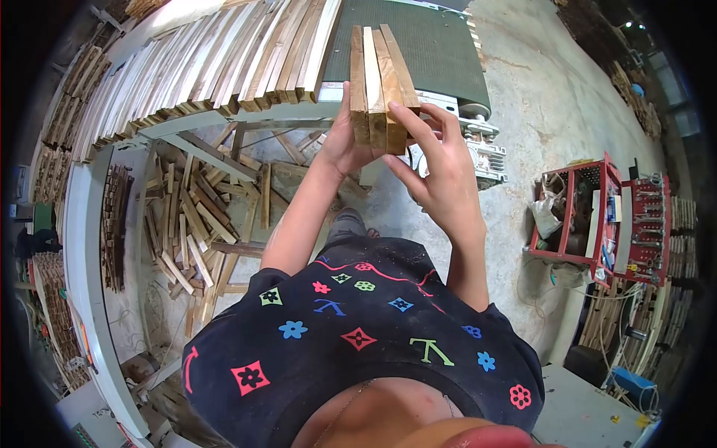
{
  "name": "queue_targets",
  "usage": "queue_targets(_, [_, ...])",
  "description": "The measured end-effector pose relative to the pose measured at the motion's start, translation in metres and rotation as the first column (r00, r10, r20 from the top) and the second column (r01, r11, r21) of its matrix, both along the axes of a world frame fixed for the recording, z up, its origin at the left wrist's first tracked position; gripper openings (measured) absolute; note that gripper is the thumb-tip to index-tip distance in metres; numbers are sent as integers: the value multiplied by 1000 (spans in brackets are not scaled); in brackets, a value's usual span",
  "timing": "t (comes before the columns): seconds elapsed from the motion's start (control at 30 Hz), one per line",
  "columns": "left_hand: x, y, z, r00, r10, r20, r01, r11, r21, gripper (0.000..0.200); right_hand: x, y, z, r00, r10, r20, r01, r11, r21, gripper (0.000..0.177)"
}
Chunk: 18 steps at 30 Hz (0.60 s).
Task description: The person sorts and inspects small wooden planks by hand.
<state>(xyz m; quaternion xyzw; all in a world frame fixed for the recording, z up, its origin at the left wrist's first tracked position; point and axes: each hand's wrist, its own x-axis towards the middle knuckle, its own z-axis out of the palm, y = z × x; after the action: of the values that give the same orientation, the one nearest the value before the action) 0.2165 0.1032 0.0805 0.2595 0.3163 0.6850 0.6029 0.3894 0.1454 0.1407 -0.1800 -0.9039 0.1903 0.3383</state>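
Note:
Several wooden strips (379, 82) are held side by side, their sawn ends toward me and their far ends over the belt. My left hand (345, 145) grips the bundle from the left and underneath, its thumb up along the side; its other fingers are mostly hidden. On the right, my right hand (444, 157) curls round the near ends, with the index fingertip on the top of a strip and the thumb low by the end faces. A long row of wooden strips (224, 63) lies to the left on the machine's bed.
The green conveyor belt (441, 45) ends at a roller just beyond my hands. Below the metal frame (89, 246), loose offcuts (198, 216) lie heaped on the floor. A red tool cart (597, 216) with hanging wrenches stands at right. More timber is stacked along the sides.

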Motion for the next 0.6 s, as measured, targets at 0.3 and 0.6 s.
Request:
queue_targets(0.3, [1, 18, -39, 876, -165, 454, 58, 969, 240, 89, -20, -3, -11, 995, -95, 12, 86, 942, 325, 62])
queue_targets(0.6, [28, 5, -94, 863, -66, 500, 48, 998, 49, 100, 14, -10, -28, 1000, -3, 9, 0, 952, 305, 61])
